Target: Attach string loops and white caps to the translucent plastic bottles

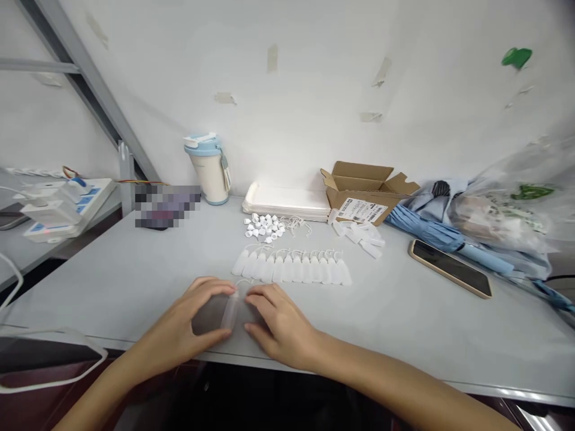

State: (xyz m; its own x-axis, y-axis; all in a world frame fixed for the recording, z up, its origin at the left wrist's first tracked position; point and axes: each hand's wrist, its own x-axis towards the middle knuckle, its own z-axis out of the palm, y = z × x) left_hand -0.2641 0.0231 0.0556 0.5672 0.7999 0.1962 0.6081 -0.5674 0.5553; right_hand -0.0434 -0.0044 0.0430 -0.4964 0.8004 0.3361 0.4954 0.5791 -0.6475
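At the table's front edge, my left hand point(197, 317) grips a small translucent plastic bottle point(230, 311) by its two ends, thumb at the bottom and fingers at the top. A thin white string curls from the bottle's neck. Just right of it, my right hand point(281, 323) is open, thumb and fingers apart, with nothing visible between them. Beyond both hands lies a row of several similar bottles point(296, 269) with string loops at their necks. Behind the row are a pile of small white caps point(263, 226) and a tangle of white strings point(296, 224).
Loose translucent bottles point(363, 234) lie before an open cardboard box point(359, 188). White trays point(287, 200) are stacked by the wall, near a cream tumbler point(211, 170). On the right are a phone point(449, 268), a blue umbrella point(431, 227) and a plastic bag point(503, 203).
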